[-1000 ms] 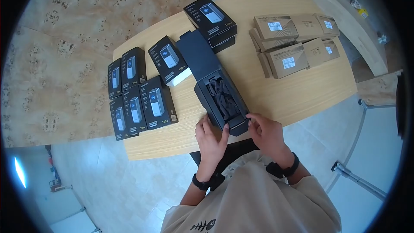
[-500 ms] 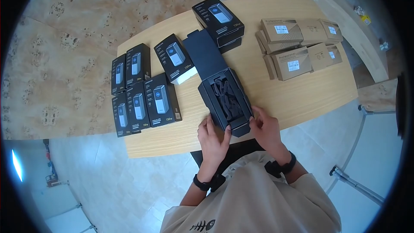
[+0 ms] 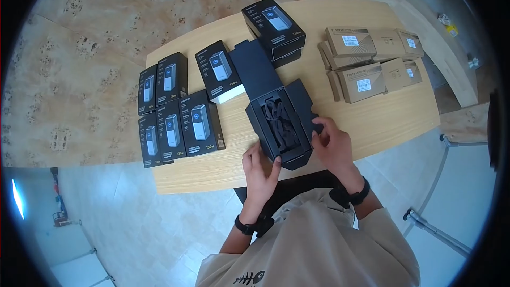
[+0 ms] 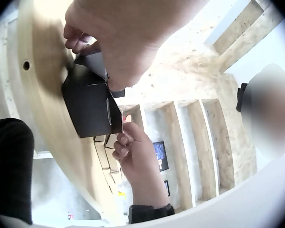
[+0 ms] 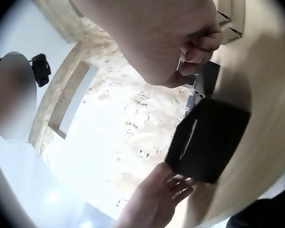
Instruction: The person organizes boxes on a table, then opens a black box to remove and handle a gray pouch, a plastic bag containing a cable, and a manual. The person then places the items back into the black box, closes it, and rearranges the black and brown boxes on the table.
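On the wooden table [image 3: 236, 137], we see an open black box [image 3: 296, 161] directly in front of the person, between the two hands, its long lid [image 3: 255, 69] folded back on the side away from the body. Inside it we make out a bundle of dark cords [image 3: 283, 123], lying in a narrow compartment. The left hand [image 3: 260, 176] holds the near left corner, its thumb on the near edge and its fingers along the left side; we see a modest gap between thumb and fingers. The right hand [image 3: 336, 146] is nearly closed, thumb and fingers curled as they pinch the outer edge of the right side flap [image 3: 299, 100], which is swung outward from the box. Just left of the lid we find a printed black box [image 3: 217, 69], and farther left a group of five similar boxes [image 3: 201, 123]. Beyond the lid sits another printed box [image 3: 274, 22], with a further black one showing beneath it. To the right, well apart from the hands, we see two rows of brown cartons [image 3: 363, 83].
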Tool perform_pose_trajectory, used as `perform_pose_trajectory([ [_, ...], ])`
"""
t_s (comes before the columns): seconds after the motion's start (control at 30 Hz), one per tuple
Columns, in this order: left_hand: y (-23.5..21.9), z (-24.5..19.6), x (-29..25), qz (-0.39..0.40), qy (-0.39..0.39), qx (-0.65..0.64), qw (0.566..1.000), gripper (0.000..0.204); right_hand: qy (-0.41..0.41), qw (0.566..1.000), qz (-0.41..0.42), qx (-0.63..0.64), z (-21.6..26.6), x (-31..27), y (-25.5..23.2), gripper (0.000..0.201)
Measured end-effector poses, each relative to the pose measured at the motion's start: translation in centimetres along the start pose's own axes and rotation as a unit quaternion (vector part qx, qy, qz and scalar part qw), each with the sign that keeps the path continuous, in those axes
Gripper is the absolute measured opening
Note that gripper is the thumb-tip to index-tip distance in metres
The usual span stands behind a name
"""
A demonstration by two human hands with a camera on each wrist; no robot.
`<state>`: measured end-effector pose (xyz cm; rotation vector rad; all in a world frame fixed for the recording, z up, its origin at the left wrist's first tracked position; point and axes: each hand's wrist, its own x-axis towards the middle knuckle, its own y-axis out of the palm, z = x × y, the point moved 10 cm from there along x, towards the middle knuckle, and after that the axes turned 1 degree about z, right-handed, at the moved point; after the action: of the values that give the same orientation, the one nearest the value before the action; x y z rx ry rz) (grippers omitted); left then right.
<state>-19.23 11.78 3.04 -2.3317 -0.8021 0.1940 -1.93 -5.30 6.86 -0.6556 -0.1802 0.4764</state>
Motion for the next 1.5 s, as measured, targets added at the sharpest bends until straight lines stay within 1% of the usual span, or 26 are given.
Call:
perform_pose_trajectory([
  [0.03, -0.4, 0.1, 0.0, -0.002, -0.001, 0.002, 1.0, 0.067, -0.002, 1.0, 0.001, 0.002, 0.6, 0.6, -0.1, 0.026],
  [0.1, -0.8, 0.6, -0.1, 0.003, -0.031, -0.036, 0.999, 0.072, -0.095, 0.993, 0.047, -0.059, 3.5, 1.5, 1.0, 0.029],
  [0.13, -1.0, 0.5, -0.1, 0.002, -0.031, -0.035, 0.999, 0.072, -0.096, 0.993, 0.046, -0.057, 3.8, 2.0, 1.6, 0.029],
  [0.2, -1.9, 0.0, -0.2, -0.028, -0.021, -0.035, 0.999, 0.068, -0.182, 0.975, 0.023, -0.122, 6.1, 2.5, 2.9, 0.026],
  [0.23, -2.0, -0.2, -0.3, -0.031, -0.019, -0.034, 0.999, 0.068, -0.185, 0.975, 0.023, -0.121, 6.8, 3.0, 3.4, 0.026],
  [0.3, -2.8, -0.9, -0.7, -0.064, -0.003, -0.036, 0.997, 0.064, -0.178, 0.963, 0.054, -0.194, 7.8, 3.7, 5.1, 0.034],
  [0.33, -3.0, -1.0, -0.9, -0.067, -0.002, -0.035, 0.997, 0.064, -0.181, 0.963, 0.054, -0.193, 8.2, 4.0, 5.5, 0.034],
  [0.4, -3.7, -1.7, -1.5, -0.098, 0.02, -0.005, 0.995, 0.06, -0.182, 0.954, 0.069, -0.227, 8.3, 4.7, 6.9, 0.021],
  [0.5, -3.9, -1.6, -2.0, -0.09, -0.004, -0.041, 0.995, 0.055, -0.174, 0.948, 0.071, -0.257, 7.4, 5.3, 8.6, 0.022],
  [0.57, -3.8, -1.6, -2.1, -0.086, 0.006, -0.042, 0.995, 0.052, -0.176, 0.946, 0.068, -0.262, 6.3, 5.9, 9.4, 0.021],
  [0.63, -3.9, -1.9, -2.0, -0.082, 0.018, -0.044, 0.996, 0.05, -0.176, 0.945, 0.065, -0.267, 6.1, 6.0, 9.1, 0.021],
  [0.7, -3.8, -2.2, -1.8, -0.069, 0.01, -0.086, 0.994, 0.045, -0.155, 0.968, 0.048, -0.191, 6.2, 6.1, 7.5, 0.017],
  [0.73, -3.9, -2.2, -1.8, -0.069, 0.011, -0.086, 0.994, 0.045, -0.155, 0.968, 0.048, -0.191, 6.2, 6.1, 6.8, 0.017],
  [0.8, -4.8, -2.9, -1.8, -0.096, 0.042, -0.036, 0.994, 0.04, -0.184, 0.983, 0.006, -0.023, 7.0, 5.8, 3.9, 0.013],
  [0.83, -4.9, -3.0, -1.6, -0.094, 0.043, -0.036, 0.994, 0.04, -0.183, 0.983, 0.005, -0.023, 7.2, 5.7, 3.1, 0.013],
  [0.9, -5.4, -3.6, -1.4, -0.108, 0.061, -0.021, 0.992, 0.04, -0.132, 0.98, 0.021, 0.15, 6.6, 5.8, 1.4, 0.011],
  [0.93, -5.3, -3.9, -1.2, -0.106, 0.061, -0.022, 0.992, 0.04, -0.131, 0.98, 0.02, 0.149, 6.5, 5.7, 0.9, 0.011],
  [1.0, -5.3, -4.7, -0.7, -0.104, 0.077, -0.045, 0.991, 0.037, -0.075, 0.964, 0.072, 0.244, 5.5, 5.7, 1.1, 0.011],
  [1.13, -5.1, -5.6, 0.3, -0.08, 0.072, -0.065, 0.992, 0.042, -0.073, 0.956, 0.085, 0.27, 6.3, 5.0, 0.2, 0.011],
  [1.2, -5.7, -6.4, 1.1, -0.09, 0.074, -0.06, 0.991, 0.049, -0.088, 0.931, 0.121, 0.334, 7.6, 4.3, -0.1, 0.009],
  [1.23, -5.8, -6.7, 1.6, -0.09, 0.074, -0.059, 0.991, 0.049, -0.087, 0.93, 0.121, 0.335, 8.0, 4.1, -0.5, 0.009],
  [1.3, -6.8, -8.1, 2.5, -0.125, 0.099, -0.019, 0.987, 0.058, -0.113, 0.892, 0.141, 0.414, 9.7, 3.4, -1.3, 0.008],
  [1.33, -7.1, -8.6, 3.1, -0.125, 0.1, -0.02, 0.987, 0.058, -0.113, 0.892, 0.14, 0.414, 10.1, 3.2, -1.8, 0.008],
  [1.4, -7.8, -10.2, 3.9, -0.125, 0.144, -0.003, 0.982, 0.047, -0.124, 0.857, 0.169, 0.47, 11.2, 2.6, -2.5, 0.009],
  [1.43, -8.2, -9.8, 4.0, -0.124, 0.146, -0.003, 0.981, 0.047, -0.124, 0.858, 0.167, 0.471, 11.3, 2.4, -2.9, 0.009],
  [1.5, -7.9, -9.9, 4.5, -0.059, 0.184, -0.047, 0.98, 0.027, -0.122, 0.839, 0.169, 0.502, 11.5, 2.0, -3.6, 0.012],
])
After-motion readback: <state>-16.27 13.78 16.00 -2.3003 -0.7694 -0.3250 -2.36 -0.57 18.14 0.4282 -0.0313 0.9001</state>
